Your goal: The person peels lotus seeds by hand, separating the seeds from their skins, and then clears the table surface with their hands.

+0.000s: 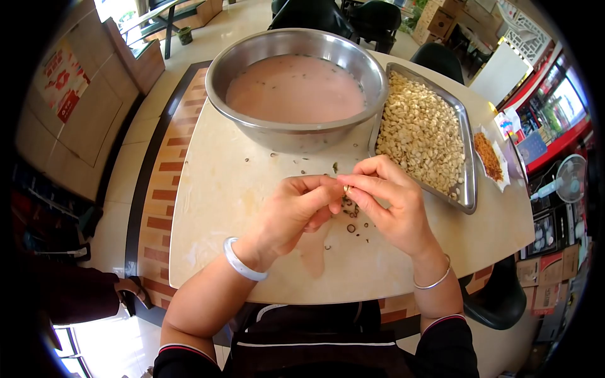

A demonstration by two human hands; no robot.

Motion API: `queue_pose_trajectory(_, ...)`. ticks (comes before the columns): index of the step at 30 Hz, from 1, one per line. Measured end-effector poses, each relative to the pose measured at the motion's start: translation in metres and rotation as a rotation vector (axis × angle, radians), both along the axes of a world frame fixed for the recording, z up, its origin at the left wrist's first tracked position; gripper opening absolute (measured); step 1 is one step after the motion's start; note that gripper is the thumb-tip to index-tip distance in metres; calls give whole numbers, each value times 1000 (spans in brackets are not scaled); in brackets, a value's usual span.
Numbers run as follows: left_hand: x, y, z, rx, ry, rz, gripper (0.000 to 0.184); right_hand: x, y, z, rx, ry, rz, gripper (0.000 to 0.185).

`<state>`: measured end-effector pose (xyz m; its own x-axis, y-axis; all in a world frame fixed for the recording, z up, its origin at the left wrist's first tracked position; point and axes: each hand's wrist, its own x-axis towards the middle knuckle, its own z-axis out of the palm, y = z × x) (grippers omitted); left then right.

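My left hand and my right hand meet above the table, fingertips pinched together. Between them is a tiny pale piece, perhaps a seed, mostly covered by the fingers. Below and around the fingertips lie small dark curled bits and rings. Beyond my hands stands a large steel basin of cloudy pinkish liquid with dark specks floating in it. To its right, a metal tray holds a heap of pale seeds or split kernels.
Right of the tray, orange-brown shreds lie on white paper. A dark chair is tucked by the table's right side. At lower left is another person's sandalled foot. A small fan stands at far right.
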<state>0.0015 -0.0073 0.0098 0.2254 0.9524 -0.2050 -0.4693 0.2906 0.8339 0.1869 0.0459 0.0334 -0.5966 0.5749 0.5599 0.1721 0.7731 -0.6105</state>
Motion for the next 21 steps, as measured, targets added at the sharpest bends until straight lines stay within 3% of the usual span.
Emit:
queue_pose_trajectory(16, 2, -3, 1, 83, 136, 13, 21, -1, -1, -8, -19, 38, -48, 20)
queue_pose_trajectory(19, 0, -1, -3, 77, 67, -12, 22, -2, 5, -13, -254, 238, 44, 14)
queue_pose_trajectory(21, 1, -2, 5, 35, 20, -2, 23, 0, 3, -6, -663, 413, 47, 13)
